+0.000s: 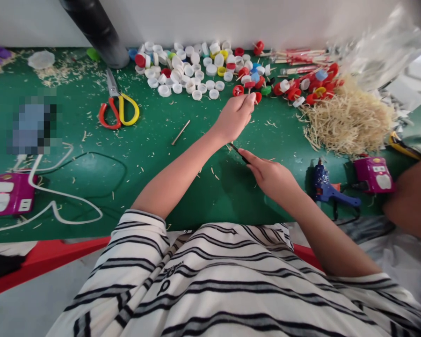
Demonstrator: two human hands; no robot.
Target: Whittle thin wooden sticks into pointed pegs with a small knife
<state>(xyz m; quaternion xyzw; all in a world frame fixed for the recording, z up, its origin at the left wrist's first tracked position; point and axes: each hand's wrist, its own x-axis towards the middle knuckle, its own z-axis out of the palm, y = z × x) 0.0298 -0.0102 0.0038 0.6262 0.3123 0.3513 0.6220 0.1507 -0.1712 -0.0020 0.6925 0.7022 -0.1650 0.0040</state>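
My left hand (234, 118) reaches forward over the table with its fingers pinched. At its fingertips is a red bottle cap (249, 85) with a short wooden stick, and other red caps lie close around it. My right hand (272, 177) is closed around a thin black tool (239, 153) whose tip points forward and left, below my left wrist. The tool's exact kind cannot be made out. Between the caps and my left forearm a screw-like metal rod (180, 132) lies on the green tabletop (154, 159).
White caps (177, 75) are heaped at the back. Scissors (117, 105) lie left. To the right are a pile of thin wood shavings (351, 117), a blue glue gun (324, 187) and a purple power block (373, 174). A dark bottle (98, 32) stands behind. Another person's arm (412, 199) shows at right.
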